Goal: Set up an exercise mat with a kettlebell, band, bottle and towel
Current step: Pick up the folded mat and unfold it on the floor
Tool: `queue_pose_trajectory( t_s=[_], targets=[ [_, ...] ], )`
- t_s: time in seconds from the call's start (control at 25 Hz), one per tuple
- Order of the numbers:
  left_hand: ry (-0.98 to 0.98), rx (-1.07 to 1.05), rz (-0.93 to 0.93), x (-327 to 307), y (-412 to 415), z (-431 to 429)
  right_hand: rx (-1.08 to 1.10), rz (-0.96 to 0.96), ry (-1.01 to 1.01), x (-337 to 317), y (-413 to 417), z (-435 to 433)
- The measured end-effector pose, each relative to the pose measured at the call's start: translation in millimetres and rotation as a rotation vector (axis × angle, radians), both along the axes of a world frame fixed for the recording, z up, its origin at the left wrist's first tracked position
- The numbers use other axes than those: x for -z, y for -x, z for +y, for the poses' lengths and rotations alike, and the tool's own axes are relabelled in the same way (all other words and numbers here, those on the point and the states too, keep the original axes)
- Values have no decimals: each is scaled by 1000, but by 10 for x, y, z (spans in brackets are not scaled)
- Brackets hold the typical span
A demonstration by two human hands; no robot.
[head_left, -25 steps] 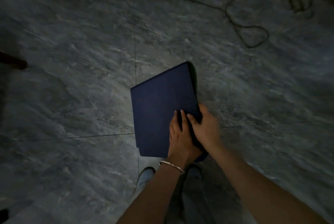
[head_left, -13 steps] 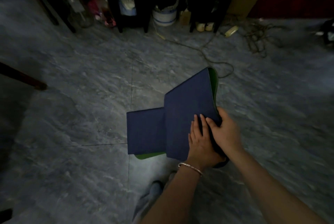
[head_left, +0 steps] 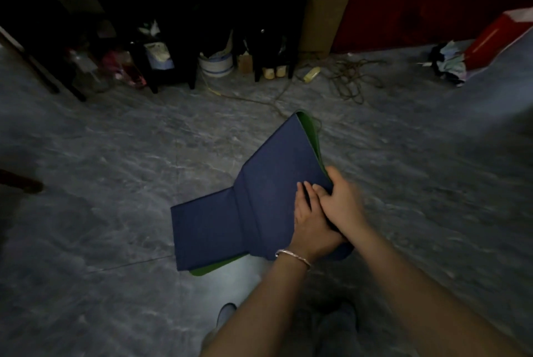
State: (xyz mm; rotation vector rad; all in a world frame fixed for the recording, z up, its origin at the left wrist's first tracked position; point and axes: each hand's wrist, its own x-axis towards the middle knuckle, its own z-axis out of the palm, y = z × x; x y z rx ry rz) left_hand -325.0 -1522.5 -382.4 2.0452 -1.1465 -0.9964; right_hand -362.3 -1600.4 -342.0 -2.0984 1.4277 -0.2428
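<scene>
A folded exercise mat (head_left: 259, 201), dark blue on one face and green on the other, hangs in the air above the grey floor. One panel has dropped open to the lower left. My left hand (head_left: 310, 224), with a bracelet on its wrist, lies with its fingers on the blue face at the mat's near right edge. My right hand (head_left: 341, 203) overlaps it and grips that same folded edge, thumb on top. No kettlebell, band, bottle or towel can be made out in the dim room.
Dark furniture (head_left: 178, 25) with clutter under it lines the far wall. A white bucket (head_left: 216, 64), a tall cardboard box (head_left: 326, 1) and tangled cords (head_left: 349, 79) lie beyond the mat. A red bag (head_left: 499, 36) sits far right. My feet are below.
The folded mat has begun to fall open: a panel dropped out to the lower left. My head tilted up, bringing the far wall and clutter into view. Both hands keep their hold.
</scene>
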Motion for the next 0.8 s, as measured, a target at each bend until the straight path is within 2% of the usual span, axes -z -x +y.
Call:
queue_pose_trajectory(
  t_s=[0.48,0.64,0.8],
  targets=[
    [59,-286,-119,-416,1371,-927,-209,-93,-70,-307,1137,-943],
    [77,-284,-121,-515,1602,-1186,-198,-101,-103,-390,1353,-1206],
    [124,-261,-102,-684,1772,-1568,-178,-87,-47,-558,1538,-1591]
  ],
)
